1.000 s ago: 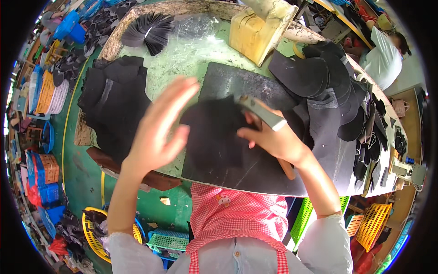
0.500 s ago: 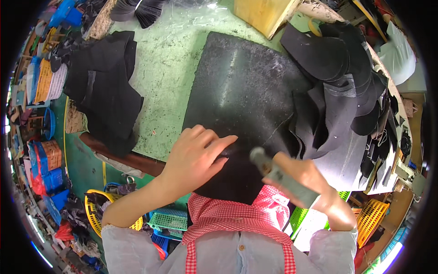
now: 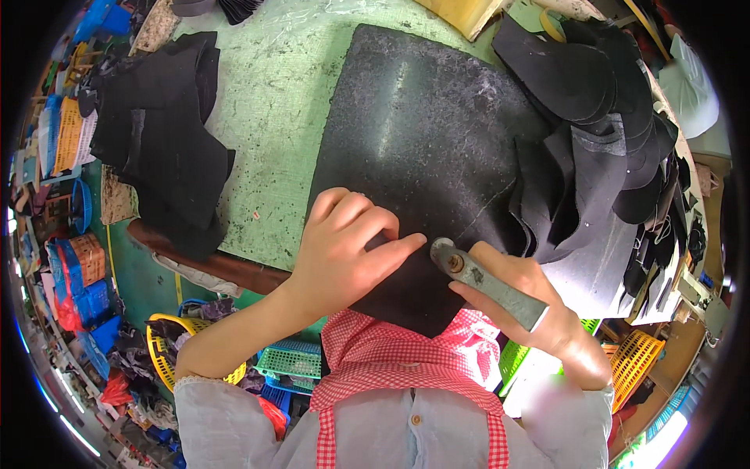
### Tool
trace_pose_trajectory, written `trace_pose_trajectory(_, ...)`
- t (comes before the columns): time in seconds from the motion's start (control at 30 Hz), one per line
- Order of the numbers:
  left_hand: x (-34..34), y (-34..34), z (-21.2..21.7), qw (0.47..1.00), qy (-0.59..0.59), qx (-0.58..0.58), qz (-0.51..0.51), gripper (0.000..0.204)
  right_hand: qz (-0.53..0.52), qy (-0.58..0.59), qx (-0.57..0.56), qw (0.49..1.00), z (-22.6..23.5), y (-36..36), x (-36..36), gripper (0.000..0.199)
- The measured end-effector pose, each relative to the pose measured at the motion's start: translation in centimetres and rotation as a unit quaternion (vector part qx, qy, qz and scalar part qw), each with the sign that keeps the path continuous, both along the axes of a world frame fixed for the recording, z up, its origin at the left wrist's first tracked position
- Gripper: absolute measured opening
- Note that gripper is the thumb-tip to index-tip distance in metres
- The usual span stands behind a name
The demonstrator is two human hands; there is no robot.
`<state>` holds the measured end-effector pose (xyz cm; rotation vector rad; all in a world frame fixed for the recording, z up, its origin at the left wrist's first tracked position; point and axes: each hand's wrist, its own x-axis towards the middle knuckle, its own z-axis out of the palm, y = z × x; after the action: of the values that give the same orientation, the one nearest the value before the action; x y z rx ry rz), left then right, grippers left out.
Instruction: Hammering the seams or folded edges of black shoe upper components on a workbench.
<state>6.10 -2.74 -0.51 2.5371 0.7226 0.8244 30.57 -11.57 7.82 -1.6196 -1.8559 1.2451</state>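
Black flexible piece (image 3: pixel 426 305) at the near side of the counter (image 3: pixel 266 148), by the dark board (image 3: pixel 422 109), one corner hanging past the edge in front of the red-checked apron (image 3: pixel 398 356). Left hand (image 3: pixel 340 246) over that piece, fingers curled, one finger stretched to the right; no telling from this view between a pinch and a plain press in the left grip. Right hand (image 3: pixel 543 285) with its grip closed on a hammer (image 3: pixel 496 291), metal head tilted across the knuckles, rounded face just beside the outstretched left fingertip. Likeliest mishap, by judgement: a knocked fingertip, from so little room between hammer face and finger. Possible too: a slipped or crooked piece, from the weight of the hanging corner or too light a left hold. Also a nudge to the loose black pieces (image 3: pixel 562 86) at the right, from a wide elbow or hammer swing; less danger to the black stack (image 3: pixel 172 156) at the left, well apart from both hands.
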Motion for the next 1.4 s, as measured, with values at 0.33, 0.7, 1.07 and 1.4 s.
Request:
trace_pose_trajectory(0.33,-0.3,0.1,-0.1,0.998,0.025,0.048,-0.017,0.029,-0.029,-0.066,0.072,0.995,-0.6,1.5,-0.7,0.016)
trace_pose_trajectory(0.7,-3.0,1.6,1.0,0.998,0.035,-0.045,-0.036,0.024,0.085,-0.074,0.04,0.993,0.7,2.2,-2.8,0.023)
trace_pose_trajectory(1.07,-7.1,4.2,0.7,0.992,0.038,-0.032,-0.118,0.033,0.095,-0.039,-0.056,0.993,1.2,3.7,-4.9,0.026)
trace_pose_trajectory(1.4,-8.5,6.1,-0.1,0.98,0.017,0.056,-0.191,0.029,0.123,-0.082,0.007,0.989,0.6,3.4,-7.2,0.026)
